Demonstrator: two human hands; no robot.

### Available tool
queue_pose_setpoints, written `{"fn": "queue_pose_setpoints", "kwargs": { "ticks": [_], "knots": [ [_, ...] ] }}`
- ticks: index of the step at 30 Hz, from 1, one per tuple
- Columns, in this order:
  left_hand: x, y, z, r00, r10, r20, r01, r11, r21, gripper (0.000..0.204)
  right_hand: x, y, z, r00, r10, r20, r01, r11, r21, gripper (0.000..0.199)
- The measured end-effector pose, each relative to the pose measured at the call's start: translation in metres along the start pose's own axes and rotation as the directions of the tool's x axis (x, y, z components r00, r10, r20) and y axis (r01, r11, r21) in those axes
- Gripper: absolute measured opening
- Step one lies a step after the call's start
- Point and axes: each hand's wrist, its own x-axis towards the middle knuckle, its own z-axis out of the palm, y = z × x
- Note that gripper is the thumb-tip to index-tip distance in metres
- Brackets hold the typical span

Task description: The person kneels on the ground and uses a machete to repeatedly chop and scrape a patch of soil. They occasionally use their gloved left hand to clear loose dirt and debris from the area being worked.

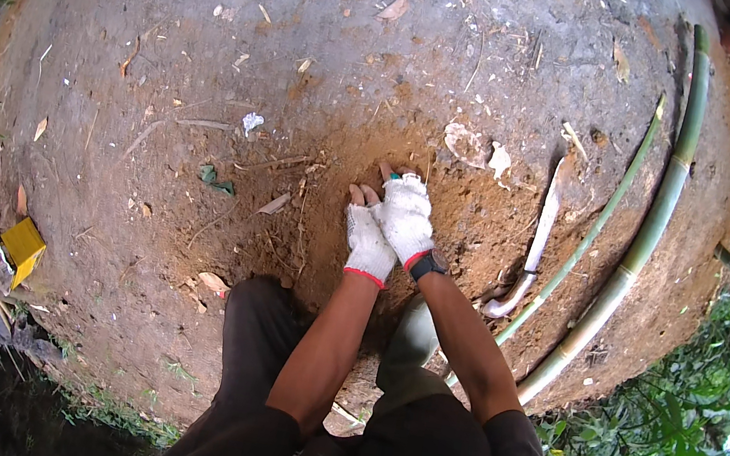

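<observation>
**Loose orange-brown soil, both gloved hands pressed in**

Orange-brown soil patch (444,202), freshly broken, crumbly, sits in the middle of hard grey packed ground (219,65). All places below are given from this patch.

- Left hand (368,243), white knit glove with bare fingertips, lies palm-down at the patch's near-left edge, fingers curled into the dirt.
- Right hand (406,217), same glove, overlaps the left and reaches slightly deeper into the patch. A small blue-green thing (395,176) shows at its fingertips; cannot tell whether it is pinched or merely touched.
- Grip: both hands partly closed against earth; what they enclose is hidden.
- Right of the patch: a pale curved strip (537,244), then two green bamboo poles (653,224) lying alongside.
- Far left: a yellow box (23,245).

Judgement: the soil looks light, dry and friable; it would crumble through fingers, so best scooped with cupped palms from below.
</observation>
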Motion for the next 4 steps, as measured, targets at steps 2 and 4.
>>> {"fn": "queue_pose_setpoints", "kwargs": {
  "ticks": [2,4],
  "knots": [
    [0.011,0.004,0.005,0.996,0.037,0.077,-0.039,0.999,0.028,0.058,0.017,-0.006,-0.014,0.971,0.061,0.23,-0.062,0.998,-0.006,0.051],
    [0.018,0.001,0.002,0.993,0.088,0.08,-0.094,0.992,0.079,0.064,0.036,-0.004,-0.022,0.866,0.119,0.486,-0.113,0.993,-0.041,0.061]
  ]
}}
